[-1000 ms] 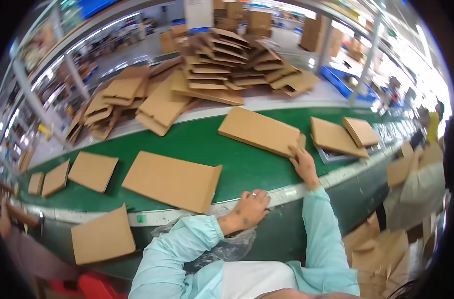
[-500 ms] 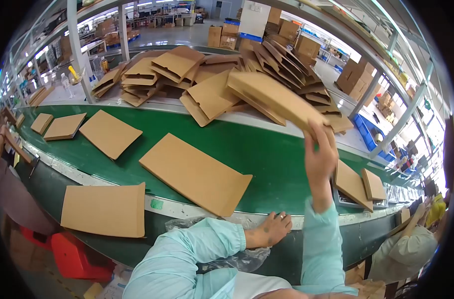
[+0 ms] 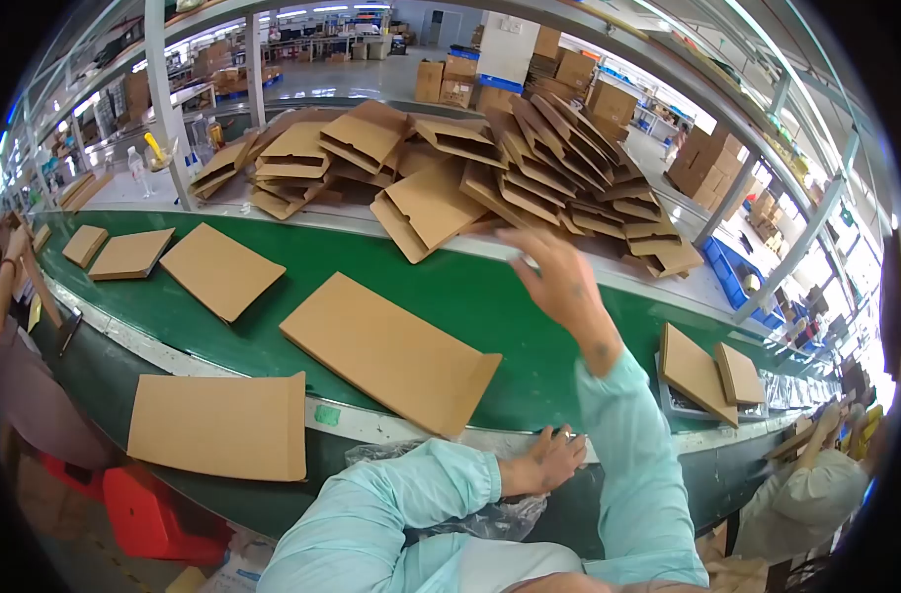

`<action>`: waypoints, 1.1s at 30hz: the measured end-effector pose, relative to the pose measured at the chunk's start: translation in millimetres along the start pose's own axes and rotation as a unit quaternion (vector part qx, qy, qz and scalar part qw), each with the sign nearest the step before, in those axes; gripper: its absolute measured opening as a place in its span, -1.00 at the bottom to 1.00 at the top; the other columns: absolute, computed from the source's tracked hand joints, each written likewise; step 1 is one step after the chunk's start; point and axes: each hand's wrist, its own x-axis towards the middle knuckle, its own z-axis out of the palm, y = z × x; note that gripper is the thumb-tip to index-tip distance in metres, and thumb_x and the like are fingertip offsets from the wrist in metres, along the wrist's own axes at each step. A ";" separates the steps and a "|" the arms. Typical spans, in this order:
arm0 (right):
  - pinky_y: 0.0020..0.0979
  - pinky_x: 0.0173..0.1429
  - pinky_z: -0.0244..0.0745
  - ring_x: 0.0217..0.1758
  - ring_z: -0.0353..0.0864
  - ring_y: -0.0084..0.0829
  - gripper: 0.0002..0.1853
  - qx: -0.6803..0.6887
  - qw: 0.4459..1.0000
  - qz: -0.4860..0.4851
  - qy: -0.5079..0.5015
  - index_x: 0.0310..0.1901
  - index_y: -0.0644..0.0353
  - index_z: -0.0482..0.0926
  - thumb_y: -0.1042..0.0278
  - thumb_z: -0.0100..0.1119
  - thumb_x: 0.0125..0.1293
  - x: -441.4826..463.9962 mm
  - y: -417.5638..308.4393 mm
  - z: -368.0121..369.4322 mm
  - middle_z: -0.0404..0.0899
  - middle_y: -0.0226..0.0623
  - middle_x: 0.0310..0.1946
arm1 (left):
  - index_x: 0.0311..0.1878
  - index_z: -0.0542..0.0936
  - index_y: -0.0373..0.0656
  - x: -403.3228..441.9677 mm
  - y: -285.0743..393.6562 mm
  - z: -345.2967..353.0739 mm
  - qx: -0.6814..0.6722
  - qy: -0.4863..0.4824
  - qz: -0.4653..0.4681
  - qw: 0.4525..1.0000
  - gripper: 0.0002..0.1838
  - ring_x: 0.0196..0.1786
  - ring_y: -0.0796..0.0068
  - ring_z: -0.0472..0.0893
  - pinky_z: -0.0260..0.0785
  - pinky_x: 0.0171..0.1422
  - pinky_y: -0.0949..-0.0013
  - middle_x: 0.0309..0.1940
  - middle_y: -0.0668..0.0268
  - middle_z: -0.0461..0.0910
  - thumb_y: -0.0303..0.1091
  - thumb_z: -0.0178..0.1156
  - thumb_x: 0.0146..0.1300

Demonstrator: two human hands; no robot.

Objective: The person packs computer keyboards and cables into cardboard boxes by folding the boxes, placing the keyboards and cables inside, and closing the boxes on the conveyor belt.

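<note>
My right hand (image 3: 554, 282) reaches over the green conveyor belt (image 3: 539, 381), with its fingers stretched out and nothing in them. Just beyond it lies a pile of folded cardboard boxes (image 3: 431, 203). My left hand (image 3: 549, 463) rests on the belt's near rail, fingers loosely bent and holding nothing. Beneath my left forearm is a crumpled clear plastic bag (image 3: 495, 519). Left of that hand, a long cardboard box (image 3: 391, 351) lies across the belt with one end over the rail. Another cardboard box (image 3: 218, 427) sits on the near ledge.
Smaller boxes (image 3: 223, 269) lie farther left on the belt. Rightward, a tray holds two boxes (image 3: 696, 371). A blue bin (image 3: 737, 272) stands behind the belt. A metal post (image 3: 164, 99) rises at the back left. Co-workers (image 3: 801, 499) sit at both sides.
My right hand has let go of the cardboard box, which now rests on the pile, and has moved left. My left hand stays on the rail. The view has shifted slightly.
</note>
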 end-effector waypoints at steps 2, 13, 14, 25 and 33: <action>-0.23 -0.07 0.61 -0.15 0.72 -0.12 -0.71 0.034 0.995 0.085 -0.045 0.07 0.09 0.66 0.37 0.28 0.31 -62.4 4.7 -29.9 0.71 -0.16 -0.09 | 0.21 0.47 -0.18 -3.1 -4.8 7.2 0.017 0.047 0.011 0.999 -0.48 0.26 -0.01 0.46 0.34 0.13 -0.07 0.23 0.13 0.42 -0.10 0.26 0.27; -0.35 0.06 0.63 0.00 0.69 -0.39 -0.48 0.289 0.852 0.395 -0.184 0.18 0.22 0.58 0.29 0.49 0.19 -293.3 -55.1 -104.9 0.70 -0.23 0.01 | 0.17 0.54 -0.18 -23.9 -24.3 -127.5 -0.132 -0.062 -0.051 0.988 -0.56 0.17 -0.05 0.56 0.46 0.20 0.00 0.15 0.03 0.53 -0.12 0.20 0.34; -0.26 0.10 0.62 0.10 0.67 -0.28 -0.28 0.276 0.852 0.386 -0.220 0.27 0.18 0.50 0.16 0.58 0.09 -292.3 -63.2 -99.4 0.63 -0.14 0.14 | 0.18 0.54 -0.20 -39.5 -35.4 -137.2 -0.135 -0.063 -0.071 0.986 -0.56 0.17 -0.07 0.56 0.45 0.21 0.03 0.18 0.02 0.52 -0.13 0.17 0.35; -0.26 -0.16 0.56 -0.28 0.66 -0.16 -0.79 0.268 0.912 0.286 -0.125 -0.18 0.22 0.71 0.48 0.41 0.11 -318.1 -73.2 -45.2 0.65 -0.15 -0.32 | 0.26 0.45 -0.18 -249.0 20.6 -150.5 -0.166 0.070 -0.401 0.898 -0.31 0.41 -0.07 0.29 0.33 0.35 0.04 0.40 -0.03 0.20 -0.22 0.49 0.09; -0.30 -0.19 0.55 -0.32 0.67 -0.14 -0.86 0.286 0.888 0.336 -0.130 -0.20 0.29 0.66 0.48 0.30 0.21 -332.8 -67.3 -59.7 0.64 -0.10 -0.36 | 0.03 0.56 -0.16 -265.9 30.7 -134.2 -0.165 0.040 -0.357 0.919 -0.49 0.22 0.05 0.46 0.38 0.29 0.12 0.25 0.10 0.36 -0.43 0.52 -0.04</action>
